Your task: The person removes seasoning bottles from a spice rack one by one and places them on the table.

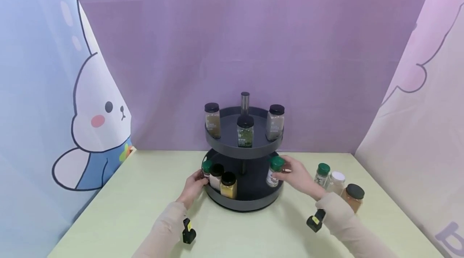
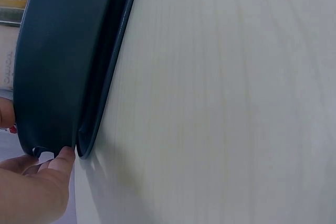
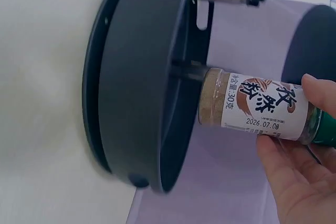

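A dark two-tier round spice rack stands on the table. My right hand grips a spice jar with a green lid, over the right side of the lower tier. In the right wrist view this jar has a white label and brown powder, its base apart from the tray rim. My left hand holds the lower tray's left rim, thumb on the inner side and fingers outside, as the left wrist view shows. Beside it in that tray sit a green-lidded jar and black-lidded jars.
Three black-lidded jars, one with green herbs, stand on the upper tier around a metal post. On the table at right are a green-lidded jar, a white-lidded jar and a black-lidded jar. A purple curtain hangs behind.
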`<control>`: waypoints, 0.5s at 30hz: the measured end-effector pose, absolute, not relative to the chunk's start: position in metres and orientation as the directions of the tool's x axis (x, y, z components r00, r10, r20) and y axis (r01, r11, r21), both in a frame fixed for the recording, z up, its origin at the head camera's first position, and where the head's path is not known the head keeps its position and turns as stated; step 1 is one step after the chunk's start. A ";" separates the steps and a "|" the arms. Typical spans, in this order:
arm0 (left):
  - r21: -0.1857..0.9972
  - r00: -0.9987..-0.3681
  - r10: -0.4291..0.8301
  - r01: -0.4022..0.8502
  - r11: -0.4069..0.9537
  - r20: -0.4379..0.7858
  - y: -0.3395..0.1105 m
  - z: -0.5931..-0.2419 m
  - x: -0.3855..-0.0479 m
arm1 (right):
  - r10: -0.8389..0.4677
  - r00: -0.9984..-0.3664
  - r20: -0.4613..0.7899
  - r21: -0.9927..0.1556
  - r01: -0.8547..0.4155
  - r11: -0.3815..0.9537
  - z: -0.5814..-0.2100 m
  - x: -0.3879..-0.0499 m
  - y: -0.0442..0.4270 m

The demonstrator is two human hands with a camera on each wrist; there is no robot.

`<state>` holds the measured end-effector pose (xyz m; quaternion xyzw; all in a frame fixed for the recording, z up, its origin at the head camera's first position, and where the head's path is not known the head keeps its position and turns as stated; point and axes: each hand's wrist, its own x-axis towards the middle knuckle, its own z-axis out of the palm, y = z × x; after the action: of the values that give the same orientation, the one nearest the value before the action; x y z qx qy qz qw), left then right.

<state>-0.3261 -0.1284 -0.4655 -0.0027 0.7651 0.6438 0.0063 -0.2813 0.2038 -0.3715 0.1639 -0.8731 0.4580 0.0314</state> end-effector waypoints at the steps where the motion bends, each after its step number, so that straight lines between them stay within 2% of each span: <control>1: 0.986 -1.000 0.004 -0.010 0.169 -0.011 -0.128 -0.465 -0.327 | -0.247 -0.946 0.210 -0.790 -0.313 0.526 -0.370 -0.282 0.209; 7: 0.987 -1.000 0.003 -0.005 0.159 -0.005 -0.128 -0.464 -0.329 | -0.193 -0.956 0.219 -0.768 -0.291 0.570 -0.364 -0.280 0.237; 15: 0.987 -1.000 -0.002 -0.005 0.161 -0.005 -0.128 -0.465 -0.327 | -0.091 -0.979 0.181 -0.756 -0.198 0.625 -0.376 -0.273 0.261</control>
<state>-0.3266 -0.1277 -0.4648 -0.0024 0.7618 0.6478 0.0011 -0.2730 0.2608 -0.3762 0.0804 -0.8991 0.4257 0.0624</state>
